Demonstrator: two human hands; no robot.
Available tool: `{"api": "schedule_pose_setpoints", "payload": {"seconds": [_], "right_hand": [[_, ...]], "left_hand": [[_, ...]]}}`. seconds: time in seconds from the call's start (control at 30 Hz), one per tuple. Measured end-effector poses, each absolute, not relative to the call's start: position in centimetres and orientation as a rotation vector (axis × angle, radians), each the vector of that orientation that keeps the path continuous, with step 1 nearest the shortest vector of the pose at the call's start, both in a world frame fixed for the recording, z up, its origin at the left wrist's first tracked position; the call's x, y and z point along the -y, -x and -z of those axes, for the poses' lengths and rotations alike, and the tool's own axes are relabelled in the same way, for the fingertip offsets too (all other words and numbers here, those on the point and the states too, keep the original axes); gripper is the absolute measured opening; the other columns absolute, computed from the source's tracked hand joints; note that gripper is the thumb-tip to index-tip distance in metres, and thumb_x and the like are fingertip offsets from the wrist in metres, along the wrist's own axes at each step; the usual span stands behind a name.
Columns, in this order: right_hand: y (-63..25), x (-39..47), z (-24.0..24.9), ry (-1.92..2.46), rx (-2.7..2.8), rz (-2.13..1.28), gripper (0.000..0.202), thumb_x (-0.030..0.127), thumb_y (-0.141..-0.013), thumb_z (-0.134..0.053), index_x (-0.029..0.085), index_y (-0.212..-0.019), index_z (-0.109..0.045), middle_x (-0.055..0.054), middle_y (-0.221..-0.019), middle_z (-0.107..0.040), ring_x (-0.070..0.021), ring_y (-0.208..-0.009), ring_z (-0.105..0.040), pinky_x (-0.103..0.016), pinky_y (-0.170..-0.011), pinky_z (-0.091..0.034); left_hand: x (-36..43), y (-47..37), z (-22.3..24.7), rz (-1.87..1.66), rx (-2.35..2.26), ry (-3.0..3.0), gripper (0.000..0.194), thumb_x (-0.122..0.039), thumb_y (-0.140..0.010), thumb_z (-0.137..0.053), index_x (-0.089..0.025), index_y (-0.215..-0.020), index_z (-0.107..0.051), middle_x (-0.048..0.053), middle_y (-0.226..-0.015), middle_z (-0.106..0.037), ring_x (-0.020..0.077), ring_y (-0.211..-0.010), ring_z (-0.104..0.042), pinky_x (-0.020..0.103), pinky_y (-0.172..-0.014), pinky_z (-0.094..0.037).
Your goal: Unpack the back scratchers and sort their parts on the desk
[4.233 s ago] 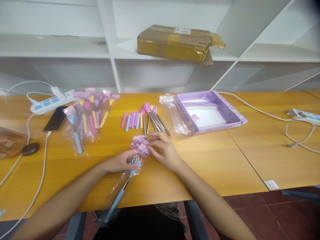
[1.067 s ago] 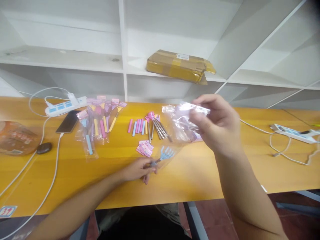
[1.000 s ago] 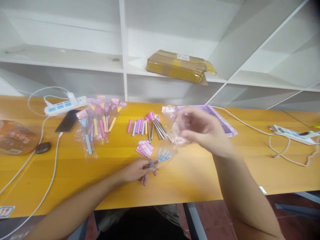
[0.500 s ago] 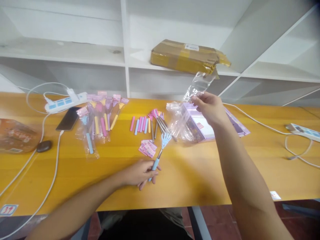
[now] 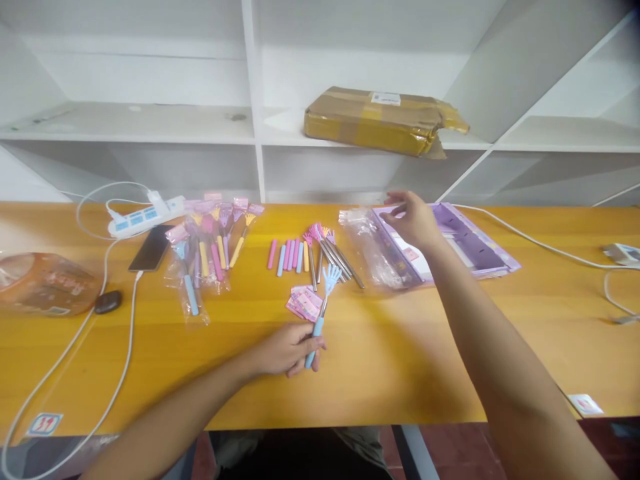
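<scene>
My left hand is closed round the handle of a light-blue back scratcher, its claw pointing away from me. Over the near-left side of the purple box, my right hand hovers with fingers apart and nothing visible in them. Clear plastic bags lie just left of that hand, against the box. Beyond the held scratcher are metal-rod back scratchers with pink, orange and purple claws. Coloured handle sleeves lie in a row beside them, and pink cards are nearer me.
Bagged back scratchers lie to the left, near a phone and a white power strip. An orange package and a black oval object sit farther left. A taped carton rests on the shelf.
My right hand has let go of the clear plastic bag it was holding up, and its fingers have spread. My left hand still holds the blue back scratcher. The view has tilted slightly.
</scene>
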State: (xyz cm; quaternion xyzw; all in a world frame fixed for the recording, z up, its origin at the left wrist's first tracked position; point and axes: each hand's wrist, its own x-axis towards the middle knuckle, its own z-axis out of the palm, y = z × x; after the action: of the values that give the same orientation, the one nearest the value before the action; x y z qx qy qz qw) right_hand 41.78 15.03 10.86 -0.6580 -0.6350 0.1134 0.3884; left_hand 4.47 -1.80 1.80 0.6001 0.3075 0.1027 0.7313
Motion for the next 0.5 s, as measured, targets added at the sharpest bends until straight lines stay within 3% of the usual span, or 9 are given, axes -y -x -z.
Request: {"api": "schedule_pose_setpoints", "payload": {"seconds": [0.07, 0.17, 0.23, 0.33, 0.4, 0.5], "right_hand": [[-39.2, -9.9, -10.5, 1.452, 1.589, -0.650, 0.041, 0.036, -0.091, -0.078, 0.021, -0.128, -0.070, -0.014, -0.128, -0.075, -0.0174, -0.077, -0.068, -0.034, -0.072, -0.059], [-33.8, -0.7, -8.9, 1.132, 1.503, -1.311, 0.078, 0.036, -0.085, -0.089, 0.038, -0.153, -0.050, -0.010, -0.141, -0.067, -0.0117, -0.068, -0.062, -0.025, -0.052, -0.052], [-30.0, 5.0, -7.4, 0.955, 1.341, -1.611, 0.079, 0.035, -0.086, -0.091, 0.044, -0.152, -0.048, -0.010, -0.144, -0.063, -0.0085, -0.064, -0.057, -0.022, -0.046, -0.046], [-25.1, 10.7, -5.4, 0.844, 0.912, -1.721, 0.048, 0.043, -0.096, -0.082, 0.037, -0.137, -0.057, -0.002, -0.115, -0.066, -0.0009, -0.045, -0.029, -0.018, -0.034, -0.020], [-22.9, 12.4, -4.3, 0.871, 0.732, -1.716, 0.029, 0.044, -0.100, -0.078, 0.030, -0.118, -0.061, 0.007, -0.082, -0.054, -0.0016, -0.043, -0.016, -0.018, -0.036, -0.013], [-21.0, 12.7, -3.2, 0.968, 0.764, -1.543, 0.040, 0.050, -0.098, -0.079, 0.025, -0.086, -0.049, 0.012, -0.063, -0.030, -0.0041, -0.044, -0.016, -0.021, -0.041, -0.016]], "left_hand": [[1.7, -4.3, -2.1, -0.302, -0.678, -1.372, 0.052, -0.067, -0.108, -0.051, -0.017, -0.110, -0.063, 0.001, -0.077, -0.071, 0.0086, -0.051, -0.050, 0.023, -0.052, -0.039], [1.3, -3.8, -3.0, -0.362, -0.703, -1.560, 0.051, -0.063, -0.110, -0.050, -0.016, -0.106, -0.068, 0.000, -0.075, -0.068, 0.0130, -0.067, -0.058, 0.026, -0.068, -0.044], [1.2, -3.7, -3.6, -0.356, -0.705, -1.760, 0.046, -0.060, -0.111, -0.052, -0.018, -0.105, -0.071, 0.001, -0.083, -0.069, 0.0162, -0.077, -0.061, 0.028, -0.075, -0.046], [1.6, -4.0, -3.4, -0.382, -0.620, -2.071, 0.033, -0.048, -0.113, -0.053, -0.021, -0.112, -0.074, 0.005, -0.104, -0.072, 0.0222, -0.099, -0.064, 0.033, -0.090, -0.049], [2.3, -4.6, -2.6, -0.460, -0.600, -2.218, 0.026, -0.037, -0.112, -0.053, -0.020, -0.107, -0.072, 0.007, -0.105, -0.072, 0.0238, -0.104, -0.064, 0.035, -0.095, -0.049], [3.2, -5.3, -0.8, -0.556, -0.645, -2.395, 0.019, -0.032, -0.105, -0.062, -0.019, -0.093, -0.066, 0.006, -0.091, -0.069, 0.0232, -0.091, -0.062, 0.035, -0.086, -0.049]]}}
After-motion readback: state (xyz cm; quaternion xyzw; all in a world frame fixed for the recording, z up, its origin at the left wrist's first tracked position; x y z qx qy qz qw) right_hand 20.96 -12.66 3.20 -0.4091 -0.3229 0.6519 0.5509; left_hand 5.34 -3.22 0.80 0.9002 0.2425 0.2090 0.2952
